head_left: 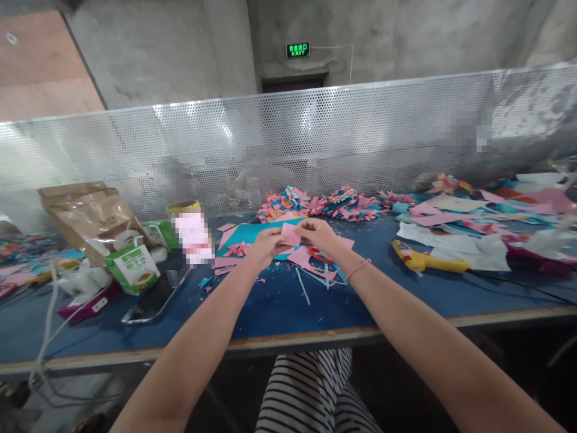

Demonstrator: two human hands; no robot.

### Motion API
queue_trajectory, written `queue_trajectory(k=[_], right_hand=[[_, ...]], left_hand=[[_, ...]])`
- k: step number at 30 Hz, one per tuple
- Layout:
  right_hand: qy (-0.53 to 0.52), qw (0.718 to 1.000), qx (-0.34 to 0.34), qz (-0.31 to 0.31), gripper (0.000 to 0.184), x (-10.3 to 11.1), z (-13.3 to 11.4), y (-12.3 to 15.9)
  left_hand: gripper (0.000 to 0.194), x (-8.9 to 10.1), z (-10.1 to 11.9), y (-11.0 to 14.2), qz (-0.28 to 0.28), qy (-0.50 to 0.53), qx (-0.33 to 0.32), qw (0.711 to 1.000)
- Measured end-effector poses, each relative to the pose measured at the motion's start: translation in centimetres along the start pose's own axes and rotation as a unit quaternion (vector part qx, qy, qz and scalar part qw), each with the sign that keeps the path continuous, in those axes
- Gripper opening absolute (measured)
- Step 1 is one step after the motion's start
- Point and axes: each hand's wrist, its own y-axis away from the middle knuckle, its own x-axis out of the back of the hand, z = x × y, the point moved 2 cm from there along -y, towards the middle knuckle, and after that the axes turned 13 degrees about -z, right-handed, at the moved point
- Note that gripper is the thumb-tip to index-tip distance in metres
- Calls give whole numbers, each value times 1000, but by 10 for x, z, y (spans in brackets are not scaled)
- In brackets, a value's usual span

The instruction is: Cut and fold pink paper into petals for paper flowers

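Observation:
A small pink paper piece is held up between my two hands over the blue table. My left hand pinches its left edge, and my right hand grips it from the right with closed fingers. Beneath them lie a blue paper sheet, pink paper scraps and thin pale strips. Red scissors handles show partly under my right hand. Just left of my left hand is a little heap of cut pink paper.
Fringed paper bundles sit behind my hands, before a perforated metal screen. A yellow glue gun with a cord lies right. A phone, green-white box, brown bag and purple tissue box stand left.

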Motion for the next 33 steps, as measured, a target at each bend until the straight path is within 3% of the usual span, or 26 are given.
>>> queue_trajectory(k=[3,7,11,17,23,27,33], right_hand=[[-24,1000,-5,-4,16,-2,-3,-1],[-15,1000,9,-25,28,-4,-9,0],[41,999,-7,-19,12,-1,-6,0],[30,999,-5,-11,13,1,4,-3],[-82,996,-27,-5,14,0,5,-2],[-119,992,-42,-1,15,-1,3,-3],[-111,993,-42,19,14,1,1,-3]], left_hand=[[23,1,-1,0,-13,-15,-6,1000],[27,0,-1,1,-24,-1,-12,1000],[30,-1,-4,1,-45,10,-10,999],[22,0,0,0,7,39,8,999],[17,4,6,2,62,45,-11,997],[13,6,4,1,36,9,-38,999],[17,8,3,-2,65,-101,-64,991]])
